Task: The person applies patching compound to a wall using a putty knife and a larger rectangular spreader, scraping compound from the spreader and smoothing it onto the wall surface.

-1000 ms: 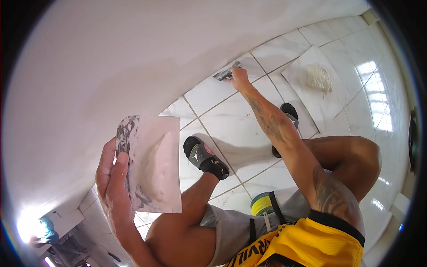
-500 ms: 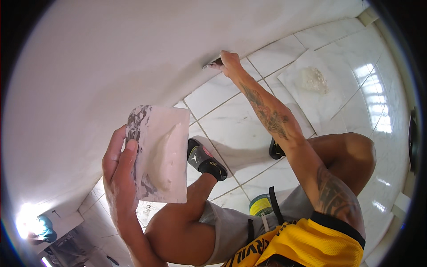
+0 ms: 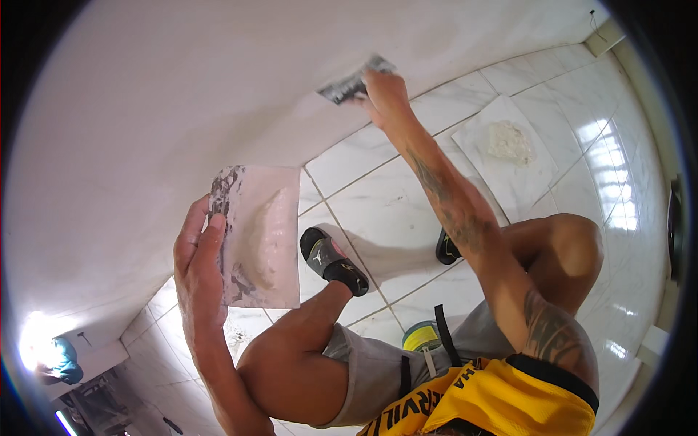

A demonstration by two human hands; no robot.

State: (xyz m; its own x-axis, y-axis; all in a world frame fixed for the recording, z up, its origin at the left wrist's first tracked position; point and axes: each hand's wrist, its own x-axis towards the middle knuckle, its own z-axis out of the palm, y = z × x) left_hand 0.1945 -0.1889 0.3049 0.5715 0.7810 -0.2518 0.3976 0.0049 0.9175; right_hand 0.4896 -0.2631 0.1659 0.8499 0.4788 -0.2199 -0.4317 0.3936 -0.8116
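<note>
My left hand (image 3: pixel 200 254) grips a flat rectangular plastering blade (image 3: pixel 251 280) by its dark, smeared edge, thumb on top. A ridge of wet whitish putty (image 3: pixel 273 232) lies across its face. Up and to the right, my right hand (image 3: pixel 385 94) is closed round a wide putty knife (image 3: pixel 345 89), slightly blurred. The blade lies at the white wall (image 3: pixel 240 87), low down near the floor; whether its whole edge touches I cannot tell. Damp-looking, darker patches show on the wall between the two tools.
A pale tile or board (image 3: pixel 480 138) with a clump of putty (image 3: pixel 509 142) lies on the marbled tile floor (image 3: pixel 378 211) to the right. Between my legs stands a green and yellow tub (image 3: pixel 422 336). My sandalled foot (image 3: pixel 331 258) is near the wall. A bright lamp (image 3: pixel 40 345) glows lower left.
My right hand has moved up the wall with the putty knife, whose blade now turns its broad face to view. My left hand and its putty-laden blade have shifted only slightly.
</note>
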